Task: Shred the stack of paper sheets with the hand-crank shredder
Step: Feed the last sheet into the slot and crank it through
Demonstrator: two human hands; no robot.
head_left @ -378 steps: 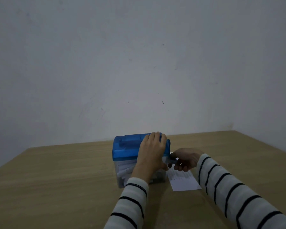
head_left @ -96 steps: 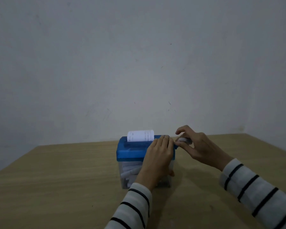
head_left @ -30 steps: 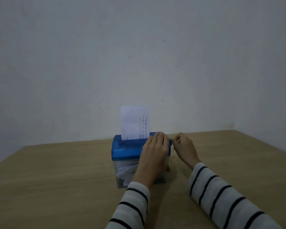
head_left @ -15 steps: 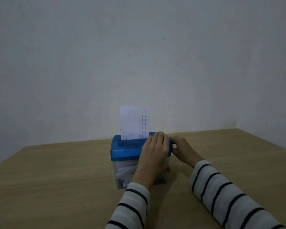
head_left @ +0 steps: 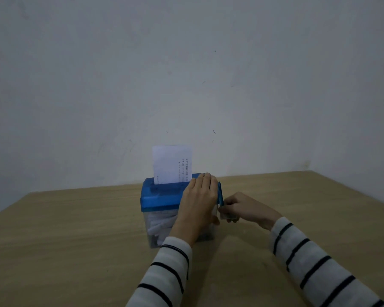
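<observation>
On the wooden table (head_left: 75,229), near the back edge & wall, sits the shredder (head_left: 162,196): blue top, clear bin underneath w/ white paper strips (head_left: 160,222) inside. One paper sheet (head_left: 171,162) stands upright in the top slot, printed text on its right side. Left hand (head_left: 197,202) lies flat over the shredder's right end, fingers straight & together, pressing down on the blue top. Right hand (head_left: 242,207) is just beside the shredder's right side, fingers curled round the crank handle (head_left: 227,214); blue crank arm (head_left: 220,194) points down. Both sleeves striped black/white.
</observation>
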